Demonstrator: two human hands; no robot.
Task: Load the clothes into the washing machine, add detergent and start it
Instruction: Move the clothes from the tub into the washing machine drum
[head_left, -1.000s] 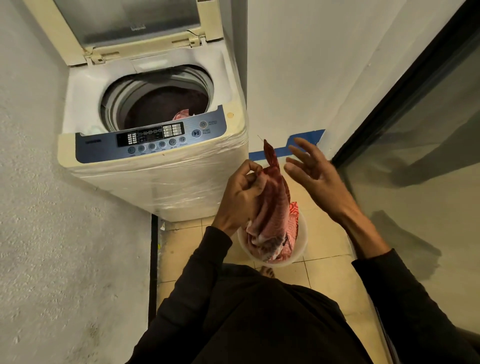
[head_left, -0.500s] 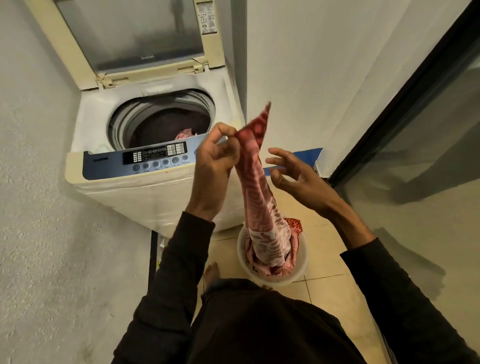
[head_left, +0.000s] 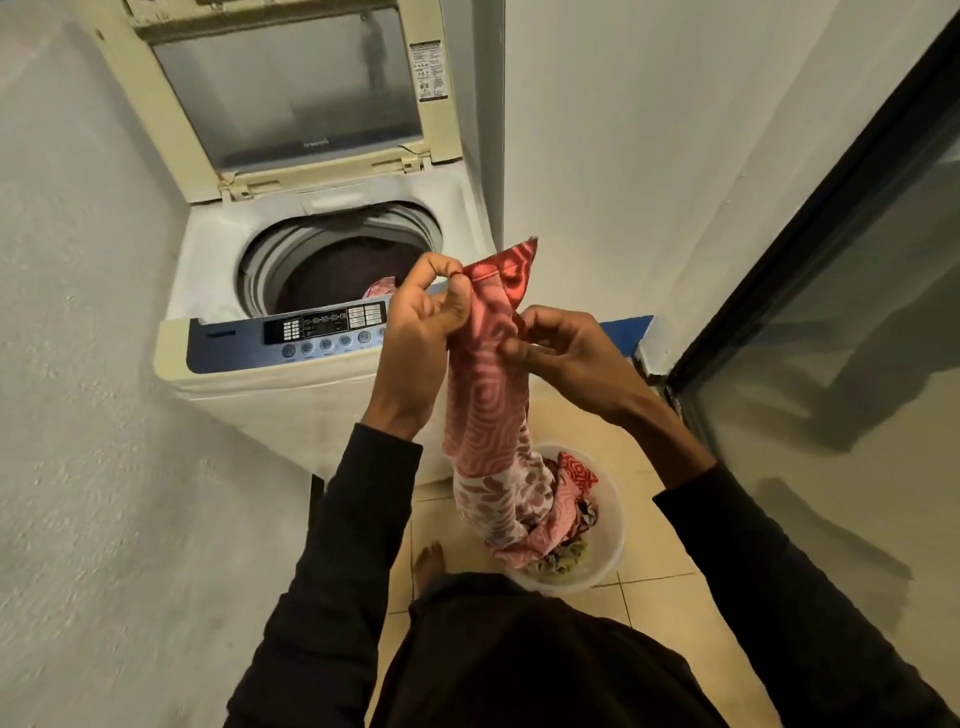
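Nearest, on the tiled floor, sits the white tub (head_left: 610, 551) of laundry, with a bare foot (head_left: 430, 558) just beside it. The lower end of the red patterned cloth (head_left: 488, 410) lies in the tub among the other clothes (head_left: 569, 551), so a fast lift could likely drag a second piece over the rim and drop it on the floor, or tip the light tub.

Above that, both hands hold the cloth up in front of the machine. The left hand (head_left: 421, 332) pinches its top hem between thumb and fingertip; the right hand (head_left: 561, 348) has its fingers curled onto the fabric a little lower, its grip clamped on the cloth. The left-hand pinch looks thin; if it slips while the weight hangs below, the piece probably falls back or drapes over the control panel (head_left: 291, 338), where it might press buttons.

Farther off, the washing machine (head_left: 291, 410) stands with its lid (head_left: 291, 88) raised and the drum (head_left: 337, 260) open, some clothing already inside. A long trailing end may catch on the drum's rim or hang outside it, so it needs gathering first.
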